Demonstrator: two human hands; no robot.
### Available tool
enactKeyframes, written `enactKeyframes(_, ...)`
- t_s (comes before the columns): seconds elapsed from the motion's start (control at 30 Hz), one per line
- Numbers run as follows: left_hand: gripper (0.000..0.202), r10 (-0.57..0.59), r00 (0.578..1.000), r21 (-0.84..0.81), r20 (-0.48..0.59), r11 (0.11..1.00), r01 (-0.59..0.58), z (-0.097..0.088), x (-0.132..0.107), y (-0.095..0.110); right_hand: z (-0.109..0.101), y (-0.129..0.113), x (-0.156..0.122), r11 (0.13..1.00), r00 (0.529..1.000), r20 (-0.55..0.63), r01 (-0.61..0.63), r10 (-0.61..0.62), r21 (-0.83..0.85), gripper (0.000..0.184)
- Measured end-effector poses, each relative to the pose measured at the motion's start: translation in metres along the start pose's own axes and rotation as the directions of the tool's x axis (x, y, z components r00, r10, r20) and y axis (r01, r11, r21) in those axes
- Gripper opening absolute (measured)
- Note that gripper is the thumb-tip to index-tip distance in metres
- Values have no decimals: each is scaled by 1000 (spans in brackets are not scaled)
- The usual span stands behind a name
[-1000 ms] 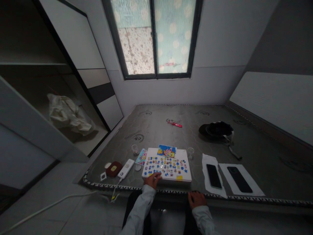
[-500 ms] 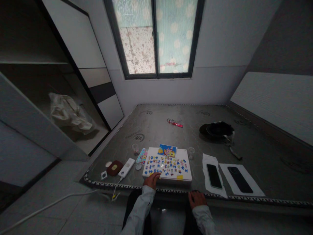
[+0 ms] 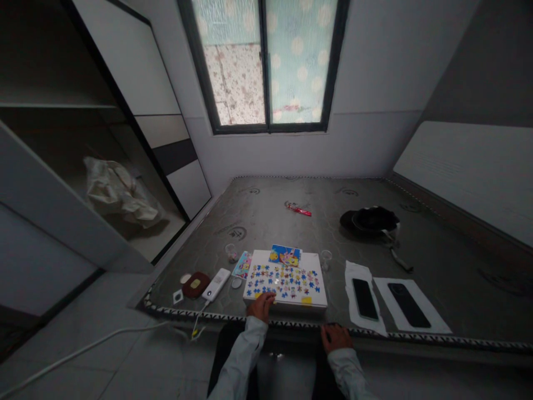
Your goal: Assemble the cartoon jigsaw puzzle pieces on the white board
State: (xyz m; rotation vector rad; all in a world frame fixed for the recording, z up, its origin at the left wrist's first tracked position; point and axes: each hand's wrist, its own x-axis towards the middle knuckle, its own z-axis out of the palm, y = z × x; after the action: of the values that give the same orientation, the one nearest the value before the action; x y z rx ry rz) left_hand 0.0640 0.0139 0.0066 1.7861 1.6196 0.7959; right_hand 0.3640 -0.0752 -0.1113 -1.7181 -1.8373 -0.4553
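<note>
A white board [image 3: 316, 295] lies near the front edge of a grey mattress [image 3: 291, 228], strewn with several small blue and yellow puzzle pieces [image 3: 283, 279]. A colourful picture card [image 3: 285, 255] sits at its far edge. My left hand [image 3: 260, 307] rests on the board's near left corner, fingers curled close to a yellowish piece; whether it grips the piece is too small to tell. My right hand [image 3: 335, 337] lies on the mattress's front edge, fingers bent, holding nothing I can see.
Two phones [image 3: 364, 298] [image 3: 408, 313] lie on white sheets at the right. A white power bank [image 3: 215, 284], a dark red case [image 3: 196, 284] and small clear cups [image 3: 230, 253] are at the left. A black cap [image 3: 368, 220] and a red wrapper [image 3: 298, 209] lie farther back.
My left hand has slid slightly toward me along the board's near edge. My right hand has barely moved.
</note>
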Motion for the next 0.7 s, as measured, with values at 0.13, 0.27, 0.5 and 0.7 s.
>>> enactKeyframes(0.13, 33, 12, 1000, 19, 7, 1000, -13, 2, -1, 8, -2, 3, 1, 996, 997, 59, 57, -53, -62, 42)
enactKeyframes(0.27, 32, 39, 999, 11, 2, 999, -39, 3, -3, 15, -2, 4, 0, 996, 997, 58, 60, -57, -65, 41)
enactKeyframes(0.5, 35, 126, 991, -128, -47, 983, -131, -2, -9, 27, 1, 5, -1, 997, 997, 70, 49, -45, -58, 38)
enactKeyframes(0.7, 40, 172, 971, -198, -168, 959, -204, -3, -11, 40, 2, 5, -1, 998, 997, 74, 38, -34, -57, 39)
